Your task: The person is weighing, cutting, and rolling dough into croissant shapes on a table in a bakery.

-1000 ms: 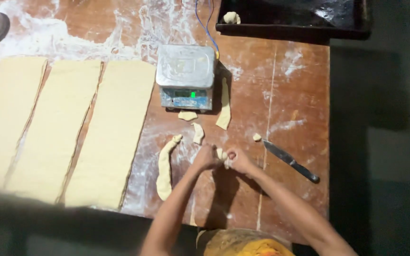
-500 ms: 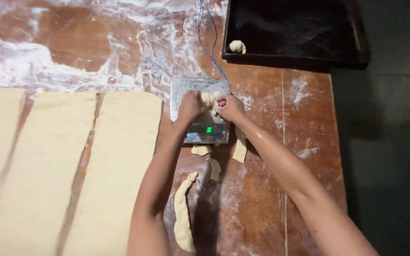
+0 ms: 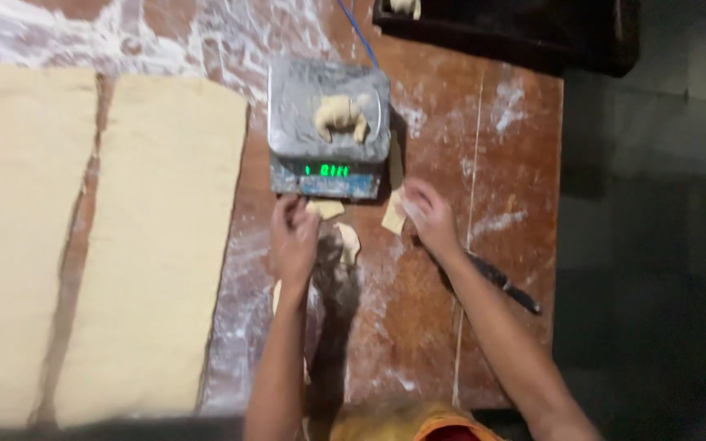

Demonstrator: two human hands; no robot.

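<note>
A curled lump of dough (image 3: 339, 114) lies on the metal pan of a digital scale (image 3: 296, 98) with a lit green display. My left hand (image 3: 292, 241) hovers just below the scale with loosely curled fingers and holds nothing; a small dough scrap (image 3: 326, 209) lies beside its fingertips. My right hand (image 3: 428, 214) is at the scale's lower right corner, its fingertips pinching the edge of a pale dough scrap (image 3: 392, 216). Another scrap (image 3: 348, 241) lies between my hands on the floured wooden table (image 3: 418, 327).
Two wide rolled dough sheets (image 3: 157, 245) (image 3: 18, 229) cover the table's left side. A dark-handled knife (image 3: 504, 286) lies under my right forearm. A black baking tray (image 3: 533, 33) with a dough piece (image 3: 404, 6) sits at the back right. The table edge runs along the right.
Both hands have pulled back from the scale pan toward me, leaving the dough lump on it. My right hand has gone down to the scrap beside the scale.
</note>
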